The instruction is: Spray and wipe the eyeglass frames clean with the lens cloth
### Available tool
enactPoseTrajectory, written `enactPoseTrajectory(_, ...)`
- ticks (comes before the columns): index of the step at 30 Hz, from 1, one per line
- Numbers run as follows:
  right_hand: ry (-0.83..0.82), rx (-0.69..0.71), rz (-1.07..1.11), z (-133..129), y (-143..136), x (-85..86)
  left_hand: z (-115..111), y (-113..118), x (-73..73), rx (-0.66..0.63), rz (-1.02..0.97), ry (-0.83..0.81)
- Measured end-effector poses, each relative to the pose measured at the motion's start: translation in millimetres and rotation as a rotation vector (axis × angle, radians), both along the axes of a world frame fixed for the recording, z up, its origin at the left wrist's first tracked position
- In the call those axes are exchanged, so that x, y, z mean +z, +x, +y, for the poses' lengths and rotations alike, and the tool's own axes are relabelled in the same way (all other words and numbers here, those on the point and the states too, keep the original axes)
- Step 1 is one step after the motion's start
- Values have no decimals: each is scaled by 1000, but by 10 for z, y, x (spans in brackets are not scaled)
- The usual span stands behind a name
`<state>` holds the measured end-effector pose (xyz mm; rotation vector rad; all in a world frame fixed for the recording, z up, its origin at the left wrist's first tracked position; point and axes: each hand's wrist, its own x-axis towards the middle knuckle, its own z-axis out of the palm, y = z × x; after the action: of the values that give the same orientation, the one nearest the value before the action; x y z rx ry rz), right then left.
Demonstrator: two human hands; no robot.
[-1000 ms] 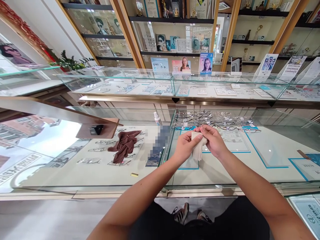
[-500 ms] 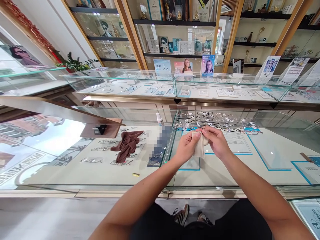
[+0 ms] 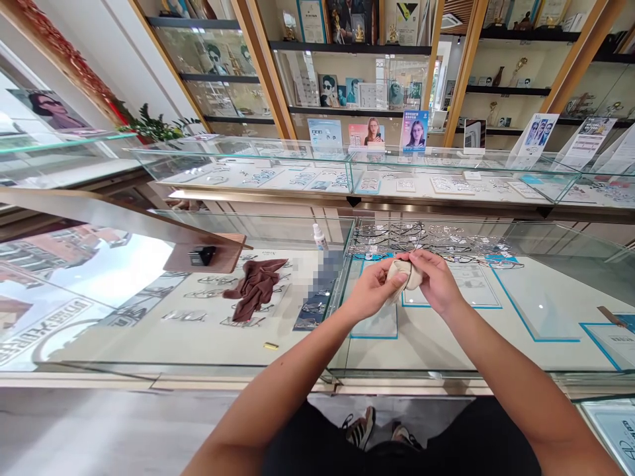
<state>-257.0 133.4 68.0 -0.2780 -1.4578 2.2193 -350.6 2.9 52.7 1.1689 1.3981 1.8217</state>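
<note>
Both my hands meet above the right glass display case. My left hand (image 3: 373, 287) is closed on a beige cleaning cloth (image 3: 405, 272), its thumb pressed on the bunched front. My right hand (image 3: 436, 281) pinches a pair of eyeglasses at the cloth's right side. The cloth and fingers cover most of the glasses; a thin dark line above the fingers looks like a temple arm, hard to part from the frames behind. Beyond my hands, several eyeglass frames (image 3: 451, 250) lie in rows inside the case.
To the left lie a crumpled brown cloth (image 3: 255, 287), a small yellow piece (image 3: 270, 346) and more eyeglasses (image 3: 183, 316). A white spray bottle (image 3: 319, 237) stands behind. A wooden-framed mirror (image 3: 99, 271) leans at far left. Across the aisle runs another glass counter (image 3: 297, 158).
The cloth, hanging down before, is now gathered and folded up between my hands. The glasses part that stuck out above my fingers shows less. The view has shifted slightly.
</note>
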Motion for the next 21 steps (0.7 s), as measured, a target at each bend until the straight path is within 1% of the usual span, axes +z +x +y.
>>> enactPoseTrajectory(3, 25, 16, 3, -48, 4, -3, -1, 11, -9, 139, 9, 15)
enactPoseTrajectory(5, 69, 13, 17, -76, 6, -14, -4, 18, -14, 210, 15, 9)
enactPoseTrajectory(8, 145, -3, 28, -99, 5, -42, -1, 24, -31, 286, 21, 6)
enactPoseTrajectory(11, 172, -14, 39, -105, 0, -60, 9, 21, -47, 323, 48, 3)
enactPoseTrajectory(13, 149, -19, 29, -99, -2, -56, 11, 13, -40, 305, 61, 1)
enactPoseTrajectory(15, 100, -19, -2, -81, -3, -43, 4, -1, -11, 256, 87, 9)
enactPoseTrajectory(18, 41, -24, -16, -34, -5, -19, -22, -35, 51, 141, 141, 9)
enactPoseTrajectory(21, 29, -36, -6, 12, -6, -3, -50, -68, 87, 24, 160, -29)
